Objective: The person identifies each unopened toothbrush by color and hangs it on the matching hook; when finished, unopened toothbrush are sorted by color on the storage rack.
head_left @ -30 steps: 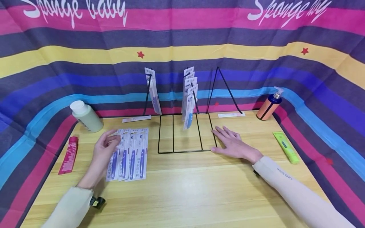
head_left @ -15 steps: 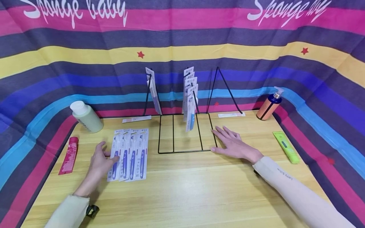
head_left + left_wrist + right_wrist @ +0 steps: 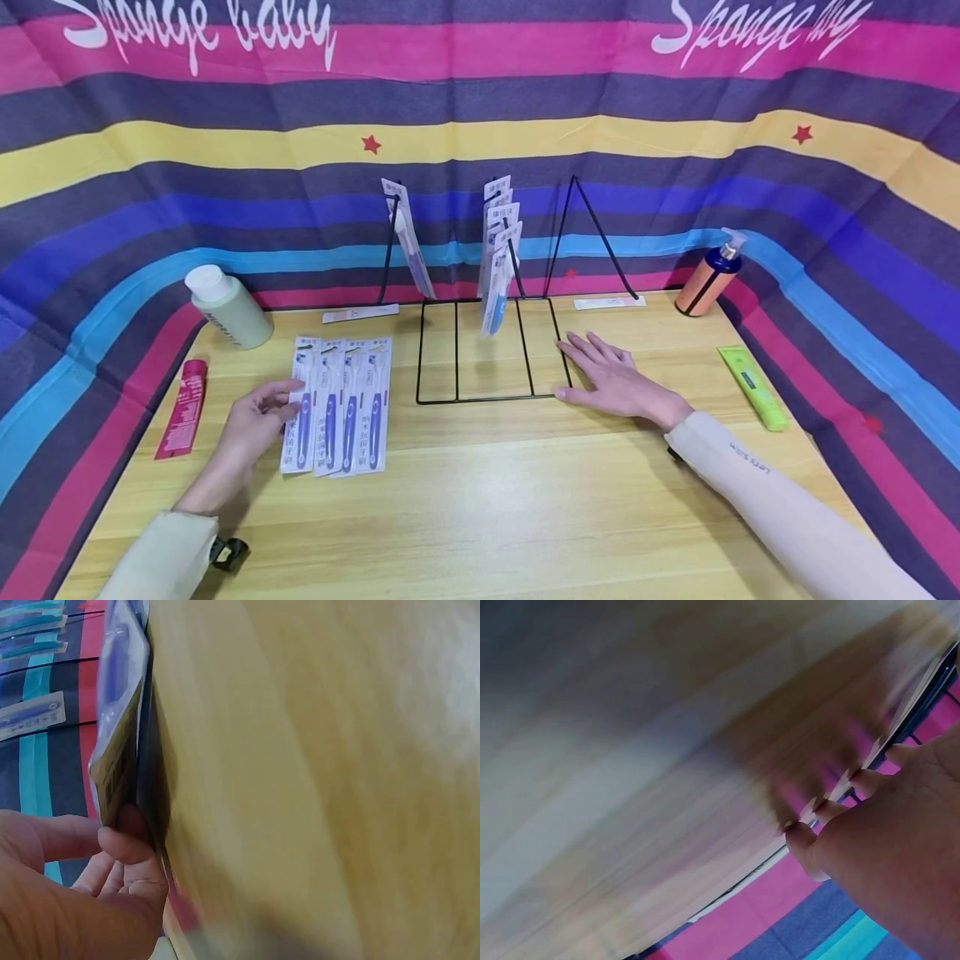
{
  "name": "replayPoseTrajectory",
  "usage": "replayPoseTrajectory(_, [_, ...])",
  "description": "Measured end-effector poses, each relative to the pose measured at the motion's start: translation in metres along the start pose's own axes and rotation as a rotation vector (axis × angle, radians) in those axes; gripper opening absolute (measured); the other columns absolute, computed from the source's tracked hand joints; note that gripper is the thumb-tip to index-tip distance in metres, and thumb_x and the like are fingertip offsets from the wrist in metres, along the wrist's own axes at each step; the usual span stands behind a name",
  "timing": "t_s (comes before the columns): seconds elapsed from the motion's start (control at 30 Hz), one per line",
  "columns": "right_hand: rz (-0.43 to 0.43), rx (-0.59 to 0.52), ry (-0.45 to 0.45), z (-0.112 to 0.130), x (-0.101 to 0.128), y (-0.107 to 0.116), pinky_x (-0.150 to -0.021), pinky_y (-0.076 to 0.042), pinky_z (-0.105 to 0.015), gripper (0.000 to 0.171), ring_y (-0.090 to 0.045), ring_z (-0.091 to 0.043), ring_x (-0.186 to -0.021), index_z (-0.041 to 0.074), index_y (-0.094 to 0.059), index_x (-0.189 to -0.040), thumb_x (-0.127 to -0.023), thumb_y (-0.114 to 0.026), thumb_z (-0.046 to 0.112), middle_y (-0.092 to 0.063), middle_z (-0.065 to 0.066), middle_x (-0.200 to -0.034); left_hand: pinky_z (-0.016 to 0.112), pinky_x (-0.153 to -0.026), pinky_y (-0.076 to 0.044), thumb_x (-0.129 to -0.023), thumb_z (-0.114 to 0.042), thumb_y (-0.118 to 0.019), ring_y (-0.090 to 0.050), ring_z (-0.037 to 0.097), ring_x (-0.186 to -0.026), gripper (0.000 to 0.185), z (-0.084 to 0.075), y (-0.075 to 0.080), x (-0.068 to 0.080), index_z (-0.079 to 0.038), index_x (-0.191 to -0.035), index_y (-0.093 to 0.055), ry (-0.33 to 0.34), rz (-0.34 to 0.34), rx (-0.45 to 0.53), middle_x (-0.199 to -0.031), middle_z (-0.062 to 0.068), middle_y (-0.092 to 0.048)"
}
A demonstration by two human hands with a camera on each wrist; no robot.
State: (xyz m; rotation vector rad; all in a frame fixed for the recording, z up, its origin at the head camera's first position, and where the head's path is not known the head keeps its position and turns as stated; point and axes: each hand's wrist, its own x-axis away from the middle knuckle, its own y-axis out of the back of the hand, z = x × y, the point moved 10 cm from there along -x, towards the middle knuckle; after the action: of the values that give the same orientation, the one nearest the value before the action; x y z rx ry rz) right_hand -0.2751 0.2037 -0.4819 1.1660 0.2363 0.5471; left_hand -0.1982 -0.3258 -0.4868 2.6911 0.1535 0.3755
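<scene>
Head view: left hand [image 3: 251, 421] pinches toothbrush pack [image 3: 302, 408]; right hand [image 3: 615, 385] flat, grip released.

Four toothbrush packs [image 3: 337, 406] lie flat on the bench, side by side in a slightly overlapping row, long axes running away from the viewer. Each is a white card with a clear blister over a blue-handled brush. The leftmost toothbrush pack [image 3: 300, 408] has its left edge raised off the bench, pinched there by the left hand [image 3: 251, 421]; the left wrist view shows the card edge [image 3: 112, 772] held between thumb and fingers.
</scene>
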Motion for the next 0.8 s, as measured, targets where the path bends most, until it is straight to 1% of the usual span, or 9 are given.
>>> replayPoseTrajectory(0.13, [-0.003,0.000,0.002,0.000,0.000,0.000,-0.119,-0.013,-0.077,0.095,-0.005,-0.041,-0.166,0.017,-0.024,-0.176,-0.104,-0.060,0.068,-0.013,-0.009,-0.182,0.026,-0.071,-0.059,-0.107,-0.001,-0.061,-0.064,0.009,-0.090,0.045,-0.007,0.009,0.003,-0.001,-0.151,-0.058,-0.040,-0.067,0.076,-0.118,0.002,-0.064])
replayPoseTrajectory(0.23, [-0.007,0.004,0.004,0.000,0.000,0.000,-0.119,-0.014,-0.077,0.095,-0.005,-0.041,-0.166,0.018,-0.024,-0.176,-0.104,-0.061,0.068,-0.014,-0.009,-0.182,0.023,-0.066,-0.057,-0.105,0.001,-0.064,-0.064,0.007,-0.086,0.041,-0.021,0.016,0.007,-0.008,-0.144,-0.067,-0.132,-0.139,0.128,-0.108,-0.009,-0.068])
replayPoseTrajectory(0.3, [-0.008,0.005,0.004,-0.001,-0.001,0.000,-0.120,-0.014,-0.077,0.095,-0.005,-0.041,-0.166,0.017,-0.025,-0.176,-0.104,-0.061,0.068,-0.014,-0.009,-0.182,0.020,-0.064,-0.054,-0.104,0.003,-0.066,-0.063,0.006,-0.083,0.039,-0.032,0.018,0.010,-0.011,-0.140,-0.072,-0.195,-0.177,0.180,-0.102,-0.011,-0.070])
replayPoseTrajectory(0.37, [-0.006,0.004,0.003,-0.001,-0.001,0.000,-0.120,-0.014,-0.077,0.095,-0.005,-0.041,-0.166,0.017,-0.024,-0.176,-0.104,-0.061,0.068,-0.014,-0.009,-0.182,0.018,-0.063,-0.051,-0.102,0.005,-0.067,-0.061,0.007,-0.081,0.038,-0.045,0.019,0.015,-0.011,-0.136,-0.075,-0.261,-0.201,0.221,-0.098,-0.009,-0.071])
replayPoseTrajectory(0.43, [-0.005,0.000,0.000,-0.001,-0.001,0.000,-0.119,-0.014,-0.077,0.095,-0.005,-0.041,-0.166,0.018,-0.024,-0.176,-0.104,-0.061,0.067,-0.014,-0.009,-0.182,0.017,-0.063,-0.050,-0.101,0.008,-0.068,-0.061,0.009,-0.081,0.036,-0.059,0.015,0.020,-0.007,-0.134,-0.075,-0.324,-0.205,0.281,-0.097,-0.005,-0.072])
replayPoseTrajectory(0.57, [-0.010,0.001,-0.003,-0.002,0.000,0.001,-0.119,-0.014,-0.077,0.094,-0.005,-0.041,-0.166,0.017,-0.024,-0.176,-0.105,-0.061,0.067,-0.014,-0.009,-0.182,0.017,-0.069,-0.053,-0.101,0.011,-0.069,-0.066,0.013,-0.087,0.032,-0.084,0.006,0.032,0.003,-0.132,-0.073,-0.432,-0.194,0.401,-0.099,0.003,-0.074])
replayPoseTrajectory(0.63, [-0.014,-0.001,-0.001,-0.002,0.000,0.002,-0.119,-0.013,-0.078,0.094,-0.005,-0.041,-0.166,0.017,-0.024,-0.176,-0.105,-0.061,0.066,-0.014,-0.009,-0.182,0.017,-0.072,-0.055,-0.100,0.012,-0.068,-0.068,0.013,-0.089,0.030,-0.097,0.001,0.041,0.006,-0.130,-0.073,-0.501,-0.203,0.424,-0.101,0.005,-0.075])
replayPoseTrajectory(0.7, [-0.013,-0.005,-0.002,-0.001,0.000,0.002,-0.120,-0.013,-0.077,0.094,-0.005,-0.041,-0.166,0.017,-0.024,-0.176,-0.105,-0.062,0.065,-0.014,-0.009,-0.182,0.017,-0.076,-0.057,-0.099,0.015,-0.067,-0.070,0.013,-0.091,0.029,-0.111,-0.003,0.053,0.011,-0.127,-0.072,-0.595,-0.199,0.447,-0.105,0.007,-0.076])
replayPoseTrajectory(0.8, [-0.008,-0.008,-0.002,0.000,0.000,0.002,-0.120,-0.012,-0.077,0.094,-0.004,-0.041,-0.166,0.017,-0.023,-0.176,-0.105,-0.062,0.065,-0.013,-0.009,-0.182,0.020,-0.086,-0.059,-0.096,0.023,-0.062,-0.072,0.016,-0.097,0.028,-0.133,-0.013,0.074,0.018,-0.123,-0.069,-0.780,-0.164,0.491,-0.111,0.011,-0.076])
